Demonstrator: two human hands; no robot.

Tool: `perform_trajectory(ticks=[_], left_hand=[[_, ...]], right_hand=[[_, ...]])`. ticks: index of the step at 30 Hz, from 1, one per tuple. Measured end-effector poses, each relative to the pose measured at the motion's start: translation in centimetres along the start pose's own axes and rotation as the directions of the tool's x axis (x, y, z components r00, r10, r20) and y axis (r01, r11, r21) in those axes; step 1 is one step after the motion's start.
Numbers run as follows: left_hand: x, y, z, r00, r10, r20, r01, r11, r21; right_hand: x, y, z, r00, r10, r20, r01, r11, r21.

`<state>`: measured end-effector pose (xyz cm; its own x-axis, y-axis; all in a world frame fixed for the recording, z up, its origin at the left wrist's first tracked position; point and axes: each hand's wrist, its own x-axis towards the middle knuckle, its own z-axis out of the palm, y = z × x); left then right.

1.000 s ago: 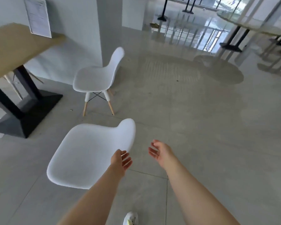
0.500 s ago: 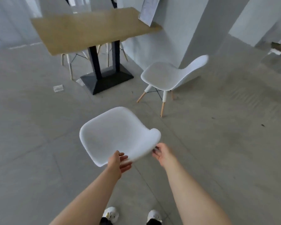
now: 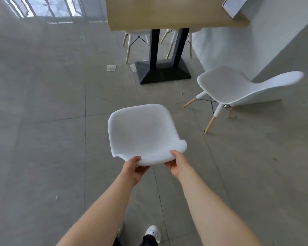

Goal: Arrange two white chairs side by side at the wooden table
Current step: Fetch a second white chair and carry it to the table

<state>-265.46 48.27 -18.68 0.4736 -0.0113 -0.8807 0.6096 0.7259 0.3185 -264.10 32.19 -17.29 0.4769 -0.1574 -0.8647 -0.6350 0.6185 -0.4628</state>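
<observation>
A white chair (image 3: 140,132) stands right in front of me, seat toward the wooden table (image 3: 169,13). My left hand (image 3: 134,168) and my right hand (image 3: 177,164) both grip the top edge of its backrest. Its legs are hidden under the seat. A second white chair (image 3: 235,87) with pale wooden legs stands to the right, near the table's black base (image 3: 163,72), its back pointing right.
Two more chairs' legs (image 3: 132,41) show under the far side of the table. A white wall (image 3: 238,45) runs along the right. Paper scraps (image 3: 111,68) lie on the grey tiled floor left of the base. My shoes (image 3: 152,231) are below.
Both hands went from open beside the backrest to closed on it. The view swung left, so the near chair now faces the table, which is straight ahead.
</observation>
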Motion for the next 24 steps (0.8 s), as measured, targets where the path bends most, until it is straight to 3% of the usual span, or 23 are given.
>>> perform_trajectory(ticks=[4, 11, 24], left_hand=[[1.1, -0.1, 0.4, 1.000, 0.017, 0.013, -0.015, 0.995, -0.103], [2.9, 2.5, 2.9, 0.998, 0.048, 0.033, -0.042, 0.987, -0.156], [12.1, 13.5, 16.0, 0.994, 0.056, 0.095, -0.042, 0.989, -0.142]], right_hand=[[1.2, -0.5, 0.3, 0.996, 0.063, 0.070, -0.058, 0.995, -0.080], [3.1, -3.1, 2.9, 0.993, 0.013, 0.115, -0.007, 0.998, -0.058], [11.7, -16.0, 13.2, 0.994, -0.033, 0.106, 0.035, 0.999, -0.012]])
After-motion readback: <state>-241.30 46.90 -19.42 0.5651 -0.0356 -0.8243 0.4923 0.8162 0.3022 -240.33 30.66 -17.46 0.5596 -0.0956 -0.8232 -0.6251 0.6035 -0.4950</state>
